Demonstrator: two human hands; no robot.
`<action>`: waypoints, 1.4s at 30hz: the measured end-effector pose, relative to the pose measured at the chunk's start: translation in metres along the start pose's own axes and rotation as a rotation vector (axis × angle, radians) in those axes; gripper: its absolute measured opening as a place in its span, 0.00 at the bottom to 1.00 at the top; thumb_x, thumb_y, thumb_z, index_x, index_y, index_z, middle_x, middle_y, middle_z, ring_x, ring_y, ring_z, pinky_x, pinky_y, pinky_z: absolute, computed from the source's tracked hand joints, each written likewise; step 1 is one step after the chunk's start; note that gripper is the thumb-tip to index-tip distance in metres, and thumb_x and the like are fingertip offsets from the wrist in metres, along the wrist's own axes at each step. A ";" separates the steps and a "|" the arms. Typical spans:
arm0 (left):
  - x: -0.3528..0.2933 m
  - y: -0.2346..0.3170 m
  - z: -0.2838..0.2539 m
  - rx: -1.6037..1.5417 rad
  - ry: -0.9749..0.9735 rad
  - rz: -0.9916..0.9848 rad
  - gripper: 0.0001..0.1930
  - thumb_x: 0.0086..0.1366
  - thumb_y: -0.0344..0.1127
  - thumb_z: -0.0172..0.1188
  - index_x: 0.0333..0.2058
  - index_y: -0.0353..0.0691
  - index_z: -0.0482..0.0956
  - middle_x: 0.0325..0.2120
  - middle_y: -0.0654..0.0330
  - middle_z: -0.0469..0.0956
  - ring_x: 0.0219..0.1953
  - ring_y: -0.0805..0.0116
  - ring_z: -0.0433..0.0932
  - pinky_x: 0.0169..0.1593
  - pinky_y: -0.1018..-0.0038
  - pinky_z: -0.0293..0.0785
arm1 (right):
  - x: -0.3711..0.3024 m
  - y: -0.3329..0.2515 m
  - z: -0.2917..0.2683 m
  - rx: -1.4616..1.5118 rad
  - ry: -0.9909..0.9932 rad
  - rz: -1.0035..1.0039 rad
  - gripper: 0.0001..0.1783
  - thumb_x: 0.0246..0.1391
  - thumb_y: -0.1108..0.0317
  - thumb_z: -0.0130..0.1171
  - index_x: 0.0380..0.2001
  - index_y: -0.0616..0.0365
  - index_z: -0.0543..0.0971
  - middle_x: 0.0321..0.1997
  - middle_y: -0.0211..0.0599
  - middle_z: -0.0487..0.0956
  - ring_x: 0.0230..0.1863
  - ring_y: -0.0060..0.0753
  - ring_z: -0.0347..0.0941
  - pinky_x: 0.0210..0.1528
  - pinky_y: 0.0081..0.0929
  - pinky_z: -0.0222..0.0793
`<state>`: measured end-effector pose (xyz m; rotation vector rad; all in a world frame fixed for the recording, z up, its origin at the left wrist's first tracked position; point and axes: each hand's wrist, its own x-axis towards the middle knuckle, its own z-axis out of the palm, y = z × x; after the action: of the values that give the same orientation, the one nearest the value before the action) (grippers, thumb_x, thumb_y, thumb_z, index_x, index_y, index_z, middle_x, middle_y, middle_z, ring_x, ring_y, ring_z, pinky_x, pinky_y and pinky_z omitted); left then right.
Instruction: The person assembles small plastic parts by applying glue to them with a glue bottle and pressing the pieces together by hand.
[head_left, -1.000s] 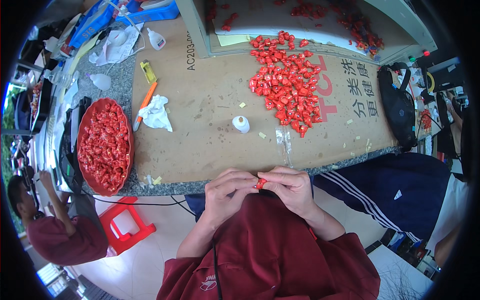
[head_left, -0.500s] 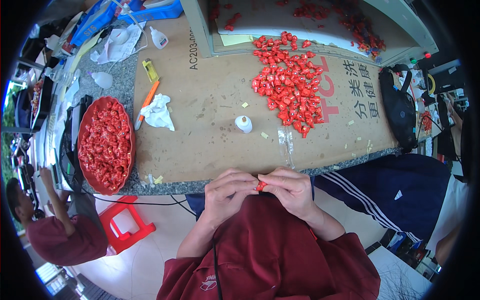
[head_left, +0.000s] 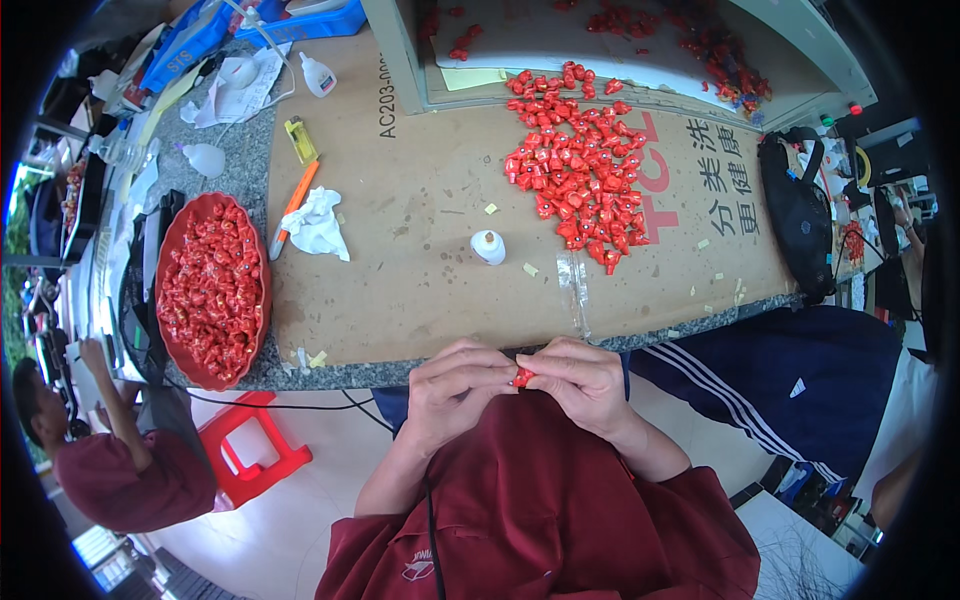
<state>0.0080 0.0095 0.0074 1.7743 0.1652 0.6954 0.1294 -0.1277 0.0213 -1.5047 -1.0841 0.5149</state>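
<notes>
Between my fingertips, just off the table's front edge, is a small shiny red piece [head_left: 522, 377]. My left hand [head_left: 455, 392] pinches it from one side and my right hand [head_left: 578, 385] from the other, so most of it is covered. A pile of similar red pieces [head_left: 580, 175] lies on the cardboard beyond my hands, to the right. At the left stands a red scalloped tray [head_left: 266, 300] heaped with more of them. A small white bottle [head_left: 488, 247] stands on the cardboard between tray and pile.
An orange utility knife [head_left: 296, 205], a crumpled white tissue [head_left: 318, 224] and a yellow lighter [head_left: 299, 141] lie near the tray. A grey box-like shelf [head_left: 405, 60] rises at the back. A black bag [head_left: 795, 215] sits at the right; another person [head_left: 125, 450] is at the left.
My hands keep their place, with only a slight shift of the fingers around the small red piece. The things on the table stay where they were.
</notes>
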 end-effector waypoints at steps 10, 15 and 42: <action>-0.002 0.010 -0.023 0.139 0.099 -0.200 0.11 0.42 0.22 0.67 0.28 0.38 0.81 0.28 0.59 0.80 0.31 0.65 0.77 0.36 0.74 0.73 | 0.018 0.012 0.006 0.030 0.216 0.270 0.21 0.41 0.77 0.64 0.43 0.62 0.76 0.33 0.34 0.76 0.28 0.22 0.70 0.29 0.19 0.66; 0.007 0.020 -0.089 0.510 0.433 -0.090 0.12 0.44 0.18 0.64 0.30 0.35 0.79 0.28 0.57 0.78 0.32 0.65 0.77 0.38 0.74 0.71 | 0.065 0.007 0.007 -0.253 0.230 0.211 0.29 0.38 0.73 0.67 0.48 0.62 0.73 0.42 0.37 0.74 0.26 0.24 0.64 0.30 0.19 0.65; 0.127 -0.023 0.019 0.641 -0.334 0.048 0.09 0.51 0.23 0.58 0.33 0.33 0.73 0.30 0.53 0.74 0.33 0.57 0.73 0.39 0.68 0.70 | 0.009 0.015 -0.037 -0.083 0.462 0.115 0.19 0.50 0.69 0.58 0.45 0.65 0.71 0.41 0.44 0.74 0.42 0.39 0.72 0.45 0.30 0.66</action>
<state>0.1270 0.0584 0.0303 2.4871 0.1248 0.3841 0.1685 -0.1384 0.0192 -1.6615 -0.6676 0.1842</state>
